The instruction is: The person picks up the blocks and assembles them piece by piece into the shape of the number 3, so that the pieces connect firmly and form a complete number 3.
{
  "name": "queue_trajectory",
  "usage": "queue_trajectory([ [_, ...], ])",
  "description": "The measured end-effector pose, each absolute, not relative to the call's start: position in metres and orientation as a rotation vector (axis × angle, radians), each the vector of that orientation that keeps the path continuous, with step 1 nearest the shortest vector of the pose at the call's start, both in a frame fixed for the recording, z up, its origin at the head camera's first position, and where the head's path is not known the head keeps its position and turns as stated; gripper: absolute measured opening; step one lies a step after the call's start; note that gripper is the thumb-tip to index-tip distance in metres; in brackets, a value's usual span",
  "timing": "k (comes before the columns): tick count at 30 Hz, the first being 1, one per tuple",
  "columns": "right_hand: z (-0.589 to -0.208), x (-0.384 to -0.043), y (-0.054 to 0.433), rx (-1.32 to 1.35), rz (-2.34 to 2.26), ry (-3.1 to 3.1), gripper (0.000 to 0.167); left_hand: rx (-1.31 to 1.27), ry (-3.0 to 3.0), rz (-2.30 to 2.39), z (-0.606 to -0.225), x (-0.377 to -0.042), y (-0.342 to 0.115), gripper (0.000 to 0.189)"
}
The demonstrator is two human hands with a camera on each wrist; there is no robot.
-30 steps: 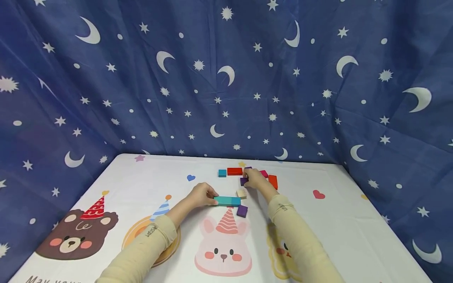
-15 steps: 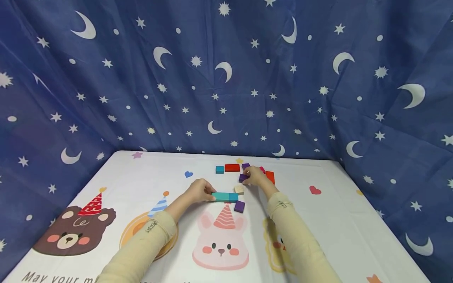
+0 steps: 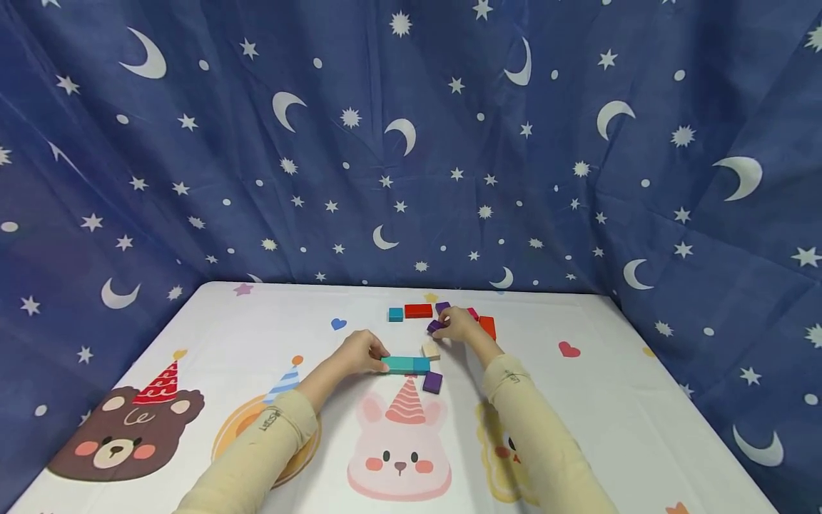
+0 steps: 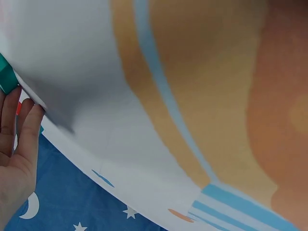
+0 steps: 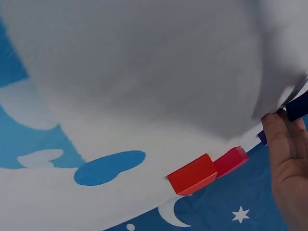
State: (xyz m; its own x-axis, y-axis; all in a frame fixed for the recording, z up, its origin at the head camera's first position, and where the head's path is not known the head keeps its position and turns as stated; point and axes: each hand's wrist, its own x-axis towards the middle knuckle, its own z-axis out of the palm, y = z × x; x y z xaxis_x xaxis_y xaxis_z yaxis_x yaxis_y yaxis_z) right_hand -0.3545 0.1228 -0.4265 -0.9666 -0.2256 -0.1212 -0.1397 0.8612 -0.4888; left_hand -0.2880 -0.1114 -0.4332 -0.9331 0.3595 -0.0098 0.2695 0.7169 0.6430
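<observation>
My left hand grips the left end of a long teal block lying on the table; a blue square block adjoins its right end. The teal block also shows at the fingertips in the left wrist view. Farther back, my right hand pinches a small dark purple block, which looks turned at an angle. The right wrist view shows this dark block at the fingers, partly cut off. Between the hands lies a cream block. Another purple block sits just below the blue one.
Behind the hands stand a small blue block, a red block and a purple block. Pink and orange-red blocks lie by the right hand. A starry blue curtain borders the white printed tablecloth.
The purple block in my right fingers has turned slightly. My left hand keeps its grip on the teal block. The head view has shifted a little.
</observation>
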Motion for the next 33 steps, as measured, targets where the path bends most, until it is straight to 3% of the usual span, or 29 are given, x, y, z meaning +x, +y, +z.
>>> queue_trajectory([
  [10, -0.421, -0.351, 0.122, -0.167, -0.836, 2.958, 0.033, 0.472, 2.762, 0.990, -0.435, -0.286, -0.109, 0.019],
  [33, -0.400, -0.331, 0.128, -0.435, -1.046, 2.954, 0.040, 0.493, 2.774, 1.006, -0.438, -0.291, -0.111, 0.020],
])
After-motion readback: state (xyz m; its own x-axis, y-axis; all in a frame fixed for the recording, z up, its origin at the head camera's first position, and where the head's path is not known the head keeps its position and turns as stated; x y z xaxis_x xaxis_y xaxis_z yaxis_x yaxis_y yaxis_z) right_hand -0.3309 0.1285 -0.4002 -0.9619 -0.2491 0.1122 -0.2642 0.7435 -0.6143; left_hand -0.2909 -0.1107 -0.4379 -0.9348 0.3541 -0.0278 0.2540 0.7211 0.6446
